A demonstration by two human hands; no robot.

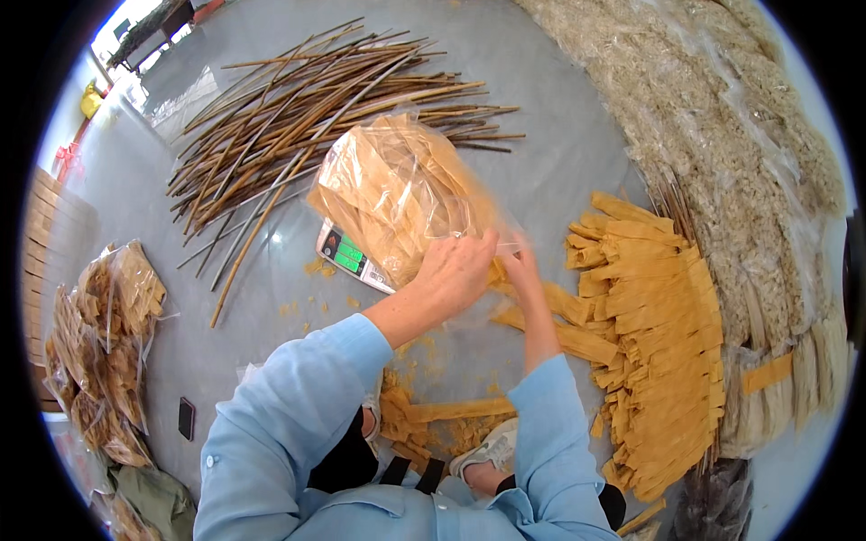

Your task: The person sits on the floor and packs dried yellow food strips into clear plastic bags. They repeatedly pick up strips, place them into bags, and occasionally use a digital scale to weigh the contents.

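Note:
A clear plastic bag (399,189) filled with flat tan sheets lies on a digital scale (348,255), covering most of it; the scale's green display is lit. My left hand (457,270) grips the bag's edge at its lower right end. Close beside it, my right hand (517,260) pinches the same end of the plastic. A few yellow-brown strips (575,338) lie just past my right wrist. They reach towards a large stack of similar strips (663,351) on the right.
Long thin sticks (291,122) lie heaped beyond the bag. Filled plastic bags (108,338) and a phone (186,418) are on the floor at left. Large plastic-wrapped bundles (710,135) line the right side. Loose strips and crumbs (460,411) lie around my feet.

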